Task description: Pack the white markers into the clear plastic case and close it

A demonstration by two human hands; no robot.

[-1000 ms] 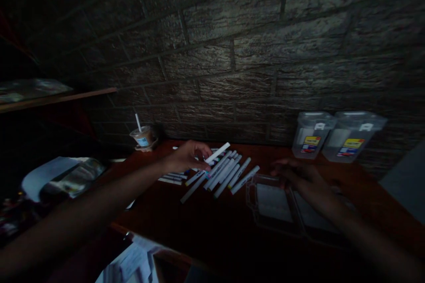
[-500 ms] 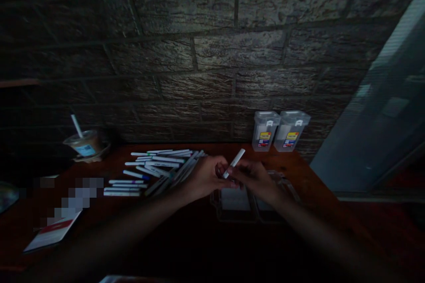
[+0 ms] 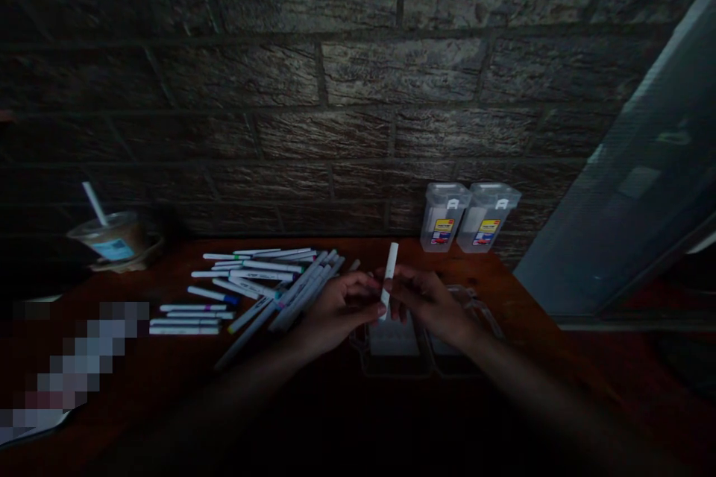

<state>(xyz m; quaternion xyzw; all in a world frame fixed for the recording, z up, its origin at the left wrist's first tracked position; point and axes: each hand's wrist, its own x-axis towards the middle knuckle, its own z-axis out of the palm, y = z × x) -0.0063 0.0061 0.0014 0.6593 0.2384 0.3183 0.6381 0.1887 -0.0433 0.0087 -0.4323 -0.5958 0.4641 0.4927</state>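
A white marker [image 3: 391, 268] stands nearly upright between my two hands, above an open clear plastic case [image 3: 394, 346]. My right hand [image 3: 430, 302] is closed, its fingertips pinching the marker's middle. At the marker's lower end, the thumb of my left hand [image 3: 341, 305] presses against it, with the fingers curled behind. Left of my hands a loose heap of white markers [image 3: 268, 279] with variously coloured ends lies on the wooden table. My hands cover the back part of the case.
Two clear plastic boxes [image 3: 444, 220] with yellow labels stand upright against the brick wall. At the left are a drink cup with a straw [image 3: 115, 238] in a holder and a blurred-out flat item [image 3: 72, 365]. A grey panel [image 3: 604, 216] rises beyond the table's right edge.
The marker has turned from a slant to nearly upright, and my left thumb has shifted to its lower end. The view has swung slightly, so the cup and heap appear farther left.
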